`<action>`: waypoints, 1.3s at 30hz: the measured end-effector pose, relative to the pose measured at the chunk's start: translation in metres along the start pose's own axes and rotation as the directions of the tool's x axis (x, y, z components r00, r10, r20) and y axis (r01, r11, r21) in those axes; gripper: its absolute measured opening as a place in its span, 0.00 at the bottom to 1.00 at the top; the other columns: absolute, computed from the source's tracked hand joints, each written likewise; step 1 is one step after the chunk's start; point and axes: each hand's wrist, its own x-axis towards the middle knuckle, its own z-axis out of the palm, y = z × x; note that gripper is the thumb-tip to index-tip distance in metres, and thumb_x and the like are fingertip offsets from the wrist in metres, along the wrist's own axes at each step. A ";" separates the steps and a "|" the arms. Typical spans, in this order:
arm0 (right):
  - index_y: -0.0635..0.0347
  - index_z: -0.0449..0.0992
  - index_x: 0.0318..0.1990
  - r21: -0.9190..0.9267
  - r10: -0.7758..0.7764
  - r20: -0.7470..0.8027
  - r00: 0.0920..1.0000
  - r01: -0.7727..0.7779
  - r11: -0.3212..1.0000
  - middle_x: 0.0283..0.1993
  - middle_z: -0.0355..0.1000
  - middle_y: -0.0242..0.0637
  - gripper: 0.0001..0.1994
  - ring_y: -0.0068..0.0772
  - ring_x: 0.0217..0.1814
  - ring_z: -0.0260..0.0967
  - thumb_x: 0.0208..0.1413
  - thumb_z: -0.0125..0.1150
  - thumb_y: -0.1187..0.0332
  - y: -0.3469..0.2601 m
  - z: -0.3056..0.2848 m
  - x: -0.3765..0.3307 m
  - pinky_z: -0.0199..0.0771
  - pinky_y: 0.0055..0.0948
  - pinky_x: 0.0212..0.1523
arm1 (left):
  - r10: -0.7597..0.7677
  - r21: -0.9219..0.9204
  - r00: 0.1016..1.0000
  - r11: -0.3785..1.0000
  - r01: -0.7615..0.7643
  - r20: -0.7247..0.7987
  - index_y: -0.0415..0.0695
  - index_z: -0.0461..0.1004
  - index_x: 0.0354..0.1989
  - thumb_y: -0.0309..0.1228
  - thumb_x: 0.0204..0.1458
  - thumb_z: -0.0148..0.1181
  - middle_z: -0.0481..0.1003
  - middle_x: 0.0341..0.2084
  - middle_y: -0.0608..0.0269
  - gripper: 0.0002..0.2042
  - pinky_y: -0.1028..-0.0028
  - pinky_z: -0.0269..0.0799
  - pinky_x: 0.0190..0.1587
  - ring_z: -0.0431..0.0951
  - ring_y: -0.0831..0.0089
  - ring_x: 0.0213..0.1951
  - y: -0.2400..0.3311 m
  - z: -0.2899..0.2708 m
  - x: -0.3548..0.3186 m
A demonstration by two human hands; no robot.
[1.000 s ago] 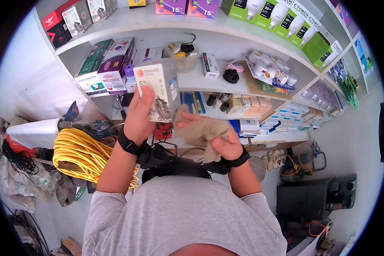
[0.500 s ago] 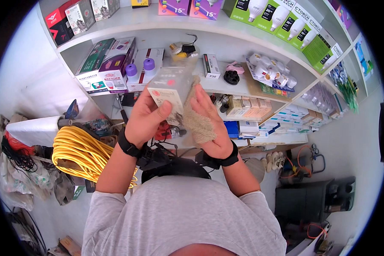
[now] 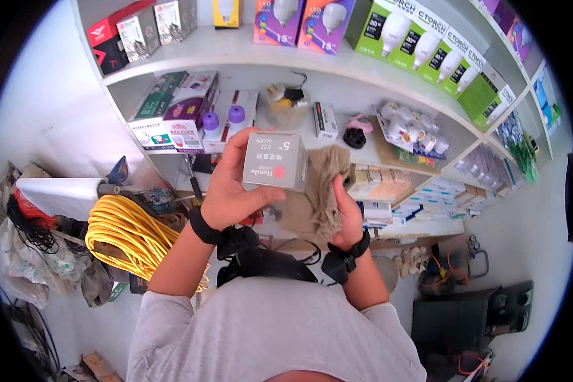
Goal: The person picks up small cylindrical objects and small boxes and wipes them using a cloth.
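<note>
A small grey light bulb box (image 3: pixel 275 162) with a red round emblem sits in my left hand (image 3: pixel 230 194). The thumb lies along its lower edge and the fingers wrap its far left side. One grey face is turned up toward me. To the right of the box, a crumpled beige cloth (image 3: pixel 328 184) hangs from my right hand (image 3: pixel 348 219), whose thumb presses on it; the other fingers are mostly hidden behind the cloth. The cloth's upper part is close beside the box, and whether they touch I cannot tell.
Bulb boxes (image 3: pixel 388 32) line the upper shelf (image 3: pixel 235 56). Below stand purple-capped items (image 3: pixel 211 121), a clear tub (image 3: pixel 286 111), a white carton (image 3: pixel 325 120) and a tray of white bulbs (image 3: pixel 410 127). Coiled yellow cable (image 3: pixel 130 235) lies left, a dark cabinet (image 3: pixel 455 321) lower right.
The light bulb box has been turned so a different grey face shows. The cloth, pressed flat against its side before, now hangs bunched to the right, with my right hand lower and farther right.
</note>
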 end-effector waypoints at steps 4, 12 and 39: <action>0.56 0.49 0.66 0.039 0.033 0.061 0.998 -0.036 0.999 0.67 0.51 0.44 0.30 0.52 0.66 0.52 0.62 0.33 0.47 -0.007 -0.012 -0.013 0.57 0.57 0.58 | 0.124 0.294 0.976 0.953 -0.067 -0.179 0.42 0.56 0.58 0.26 0.37 0.72 0.65 0.50 0.61 0.38 0.70 0.63 0.55 0.66 0.72 0.52 0.007 -0.027 0.028; 0.59 0.52 0.63 0.051 -0.206 -0.023 0.978 0.207 0.977 0.61 0.58 0.50 0.30 0.54 0.55 0.64 0.62 0.34 0.47 -0.007 -0.033 -0.027 0.70 0.51 0.47 | 0.407 0.756 0.881 0.648 -0.092 -0.242 0.40 0.62 0.58 0.38 0.42 0.69 0.68 0.43 0.59 0.34 0.75 0.69 0.39 0.69 0.75 0.36 0.060 -0.113 0.120; 0.60 0.55 0.61 -0.039 -0.380 -0.147 0.913 0.379 0.925 0.58 0.62 0.47 0.29 0.51 0.52 0.65 0.61 0.39 0.47 -0.007 -0.062 -0.063 0.69 0.49 0.49 | 0.005 0.944 0.945 -0.047 0.327 -0.327 0.44 0.53 0.63 0.45 0.47 0.58 0.72 0.47 0.49 0.36 0.65 0.69 0.50 0.74 0.57 0.48 0.062 -0.143 0.238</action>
